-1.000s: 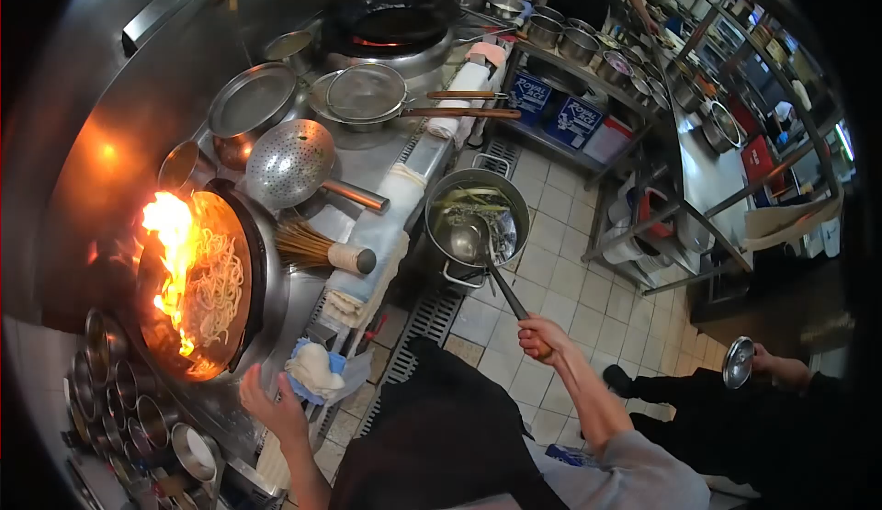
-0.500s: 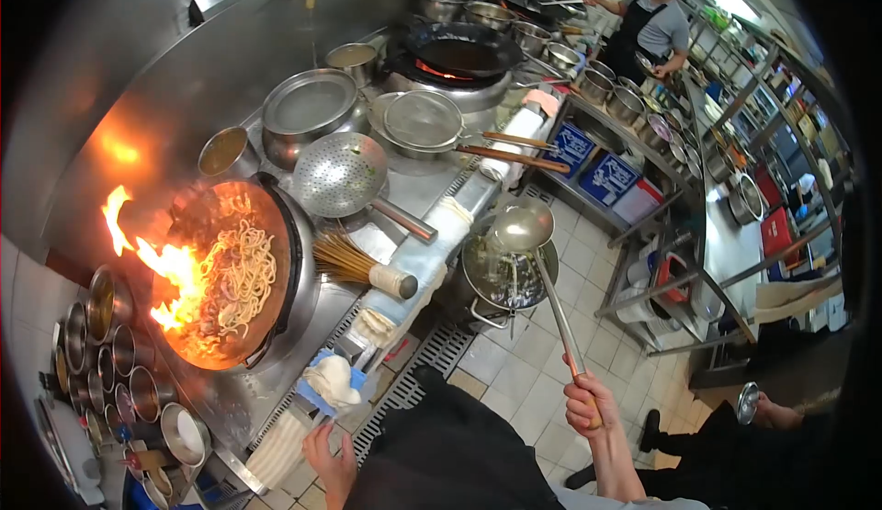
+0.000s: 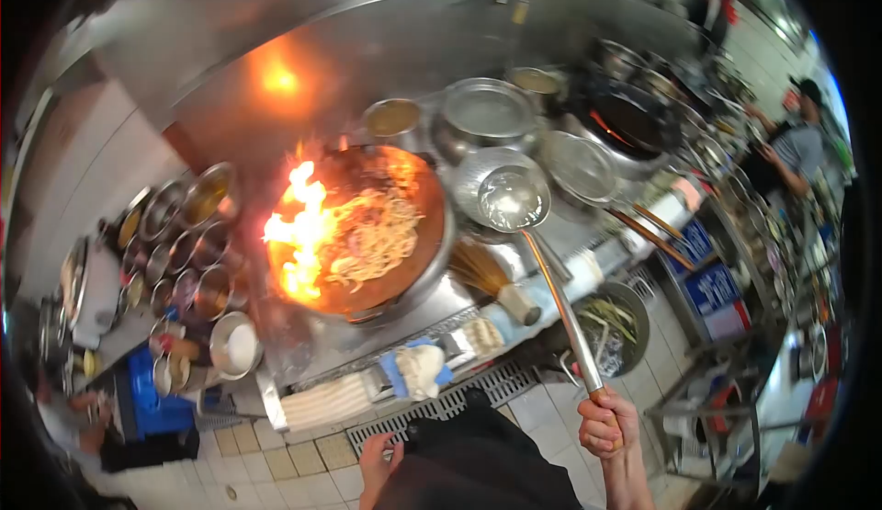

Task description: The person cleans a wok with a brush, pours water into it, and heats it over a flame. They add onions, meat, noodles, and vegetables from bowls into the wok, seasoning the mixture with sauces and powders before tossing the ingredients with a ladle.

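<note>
My right hand (image 3: 608,425) grips the wooden end of a long ladle (image 3: 568,312). Its bowl, with clear liquid glinting in it, overlaps the perforated strainer (image 3: 476,165) in this view. Left of the ladle, a wok (image 3: 427,225) sits on the range, holding thick noodles (image 3: 381,243). Tall flames (image 3: 308,225) rise from the wok's left side. Low beside my dark apron is my left hand (image 3: 379,464), fingers loosely apart and holding nothing; the folded cloth (image 3: 421,369) on the range's front edge lies close above it.
A bamboo brush (image 3: 491,280) lies between wok and ladle. Behind are a lidded pot (image 3: 487,110), a mesh strainer (image 3: 583,165) and another wok (image 3: 634,119). Several metal pots (image 3: 211,193) crowd the left. A bucket (image 3: 634,326) stands below the range. People work at far right and lower left.
The view has swung left. My right hand has carried the ladle from over the bucket to above the range, and liquid now shows in its bowl. The wok still flames.
</note>
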`<state>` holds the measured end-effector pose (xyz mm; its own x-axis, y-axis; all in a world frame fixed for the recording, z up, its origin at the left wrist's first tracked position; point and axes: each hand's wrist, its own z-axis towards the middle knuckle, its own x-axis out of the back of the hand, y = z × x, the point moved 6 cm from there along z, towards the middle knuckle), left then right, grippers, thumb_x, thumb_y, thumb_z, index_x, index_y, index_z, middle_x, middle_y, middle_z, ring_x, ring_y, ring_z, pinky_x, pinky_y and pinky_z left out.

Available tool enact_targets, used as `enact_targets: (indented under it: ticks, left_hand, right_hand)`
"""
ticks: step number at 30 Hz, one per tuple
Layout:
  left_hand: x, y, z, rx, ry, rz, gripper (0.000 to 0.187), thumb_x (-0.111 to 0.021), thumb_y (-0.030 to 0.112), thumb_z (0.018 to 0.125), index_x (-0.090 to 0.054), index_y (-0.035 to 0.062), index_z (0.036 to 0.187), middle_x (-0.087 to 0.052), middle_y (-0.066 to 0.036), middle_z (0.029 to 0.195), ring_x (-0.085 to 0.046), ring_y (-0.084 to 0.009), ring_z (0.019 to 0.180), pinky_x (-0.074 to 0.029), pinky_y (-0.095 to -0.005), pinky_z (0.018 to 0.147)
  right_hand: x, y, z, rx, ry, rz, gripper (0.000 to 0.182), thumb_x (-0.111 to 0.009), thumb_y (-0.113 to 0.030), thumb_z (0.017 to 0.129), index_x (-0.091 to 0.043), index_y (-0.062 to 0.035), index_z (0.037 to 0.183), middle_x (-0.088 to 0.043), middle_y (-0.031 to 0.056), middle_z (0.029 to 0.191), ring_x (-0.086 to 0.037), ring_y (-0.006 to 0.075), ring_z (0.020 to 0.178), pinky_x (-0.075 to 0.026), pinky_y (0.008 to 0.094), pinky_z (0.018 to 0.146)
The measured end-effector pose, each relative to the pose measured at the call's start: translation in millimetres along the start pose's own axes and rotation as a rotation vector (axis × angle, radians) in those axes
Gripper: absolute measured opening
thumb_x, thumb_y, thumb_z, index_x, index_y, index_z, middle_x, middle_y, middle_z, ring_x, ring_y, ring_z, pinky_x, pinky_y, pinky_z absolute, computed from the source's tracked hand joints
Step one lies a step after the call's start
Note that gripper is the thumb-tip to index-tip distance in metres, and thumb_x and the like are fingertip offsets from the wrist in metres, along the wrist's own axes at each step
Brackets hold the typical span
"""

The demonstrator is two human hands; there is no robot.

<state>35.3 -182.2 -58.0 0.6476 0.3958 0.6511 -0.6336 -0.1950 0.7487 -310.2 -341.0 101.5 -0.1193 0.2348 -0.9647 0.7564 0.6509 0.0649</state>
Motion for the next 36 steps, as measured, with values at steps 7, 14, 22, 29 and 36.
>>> enact_targets:
  ticks: [7,14,22,29,36]
  left_hand:
    - [20.1,-18.0,-44.0,0.207,0.204,-0.008,0.027,-0.076,0.007,0.078,-0.067,0.0066,0.104,-0.065,-0.011,0.092,-0.066,-0.0204,0.067,-0.052,-0.0318,0.062]
    - [27.5,-42.3,-106.3,0.373,0.284,0.002,0.03,-0.078,0.004,0.076,-0.066,0.0001,0.103,-0.065,-0.011,0.087,-0.063,-0.0167,0.063,-0.05,-0.0289,0.059]
    - [27.3,-82.1,-180.5,0.764,0.293,-0.185,0.039,-0.064,0.035,0.091,-0.065,0.0082,0.119,-0.06,-0.021,0.125,-0.061,-0.0398,0.107,-0.047,-0.055,0.094]
    - [38.1,-76.8,-131.2,0.505,0.261,0.153,0.028,-0.078,0.01,0.075,-0.068,0.0029,0.1,-0.066,-0.011,0.087,-0.062,-0.0195,0.062,-0.051,-0.0318,0.058]
    - [32.8,-54.5,-121.8,0.378,0.294,0.179,0.032,-0.083,0.007,0.073,-0.067,0.0028,0.1,-0.066,-0.014,0.089,-0.063,-0.0235,0.063,-0.051,-0.0333,0.057]
  right_hand:
    - [-27.0,58.5,122.5,-0.406,0.034,-0.12,0.046,-0.041,-0.011,0.1,-0.038,-0.0103,0.146,-0.043,-0.0001,0.066,-0.038,0.0069,0.039,-0.036,0.0248,0.034]
    - [-5.3,75.7,247.0,-0.416,0.167,-0.676,0.041,-0.054,-0.01,0.094,-0.049,-0.0127,0.135,-0.048,0.0,0.064,-0.039,0.0082,0.038,-0.032,0.0247,0.032]
    - [-13.1,8.0,251.3,0.023,0.112,-1.605,0.052,-0.057,0.0,0.084,-0.047,-0.008,0.134,-0.05,-0.0008,0.064,-0.045,0.01,0.04,-0.036,0.0268,0.035]
    - [25.9,54.7,243.1,-0.144,0.106,-1.454,0.055,-0.059,-0.003,0.085,-0.042,-0.0061,0.137,-0.051,0.0003,0.062,-0.047,0.0097,0.042,-0.036,0.0268,0.034]
    - [-4.4,8.2,248.6,-0.123,0.105,-1.426,0.066,-0.059,-0.001,0.086,-0.036,-0.0086,0.147,-0.048,0.0001,0.059,-0.044,0.0106,0.038,-0.036,0.0264,0.034]
